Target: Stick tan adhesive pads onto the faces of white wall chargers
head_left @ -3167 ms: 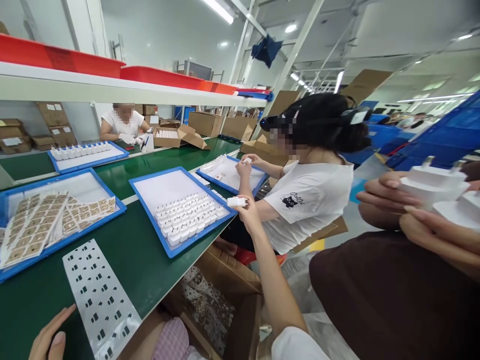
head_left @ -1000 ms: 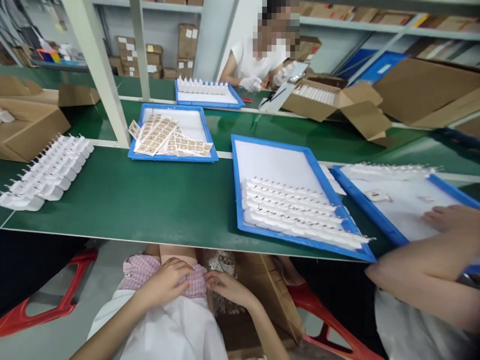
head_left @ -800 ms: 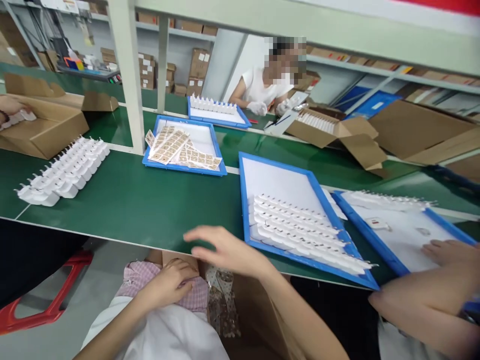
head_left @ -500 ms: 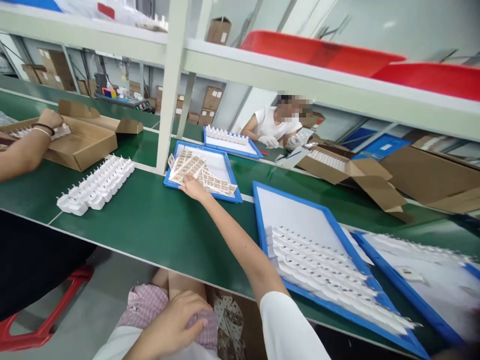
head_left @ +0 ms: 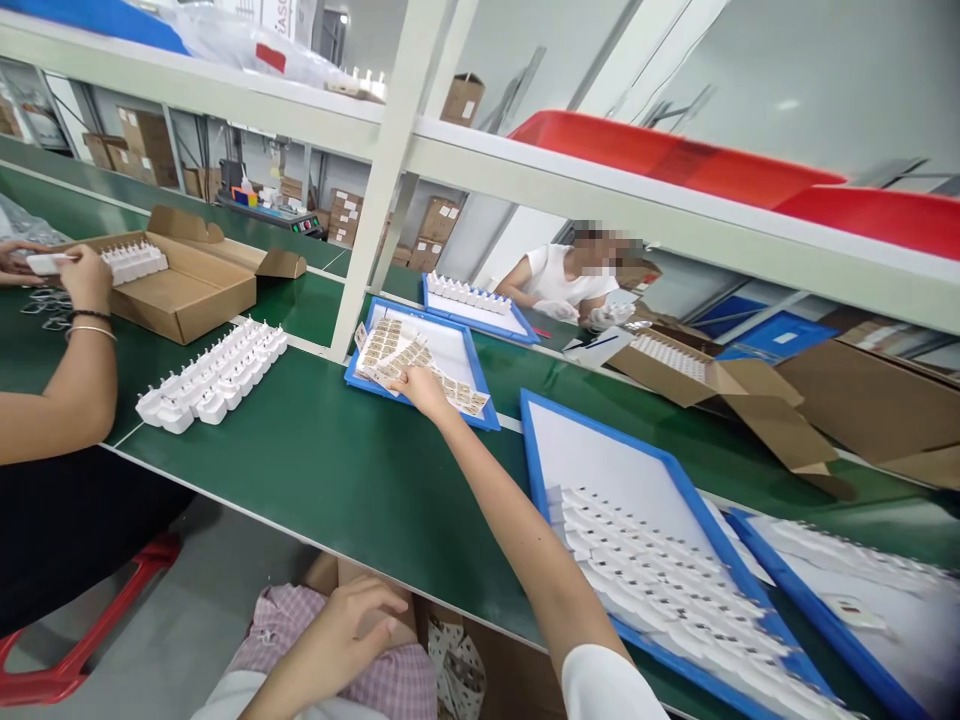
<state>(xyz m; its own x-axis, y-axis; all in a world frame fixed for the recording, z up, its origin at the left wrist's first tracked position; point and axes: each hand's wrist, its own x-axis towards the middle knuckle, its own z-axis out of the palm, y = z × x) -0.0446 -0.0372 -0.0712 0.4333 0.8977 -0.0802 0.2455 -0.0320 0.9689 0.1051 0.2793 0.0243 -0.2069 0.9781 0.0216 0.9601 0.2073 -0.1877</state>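
My right hand point(head_left: 421, 386) reaches far across the green table point(head_left: 337, 460) to a blue-rimmed tray point(head_left: 457, 350) that holds tan label sheets point(head_left: 390, 345). Its fingers pinch the near edge of one sheet at the tray's front rim. My left hand point(head_left: 352, 625) rests on my lap below the table edge, fingers loosely spread on pink checked cloth, holding nothing. To the right lies a second blue tray point(head_left: 600, 440) with rows of white plug adapters point(head_left: 652, 575).
A loose block of white adapters point(head_left: 214, 375) sits at the left. A co-worker's arm point(head_left: 67, 370) works beside an open cardboard box point(head_left: 187, 285). Another person point(head_left: 566, 280) sits across, by a tray and a cardboard box point(head_left: 690, 375). A white post point(head_left: 382, 180) carries a shelf with red bins.
My right hand has risen from my lap and stretched across the table to the label sheets. My view has tilted up and swung left. My left hand stays on my lap.
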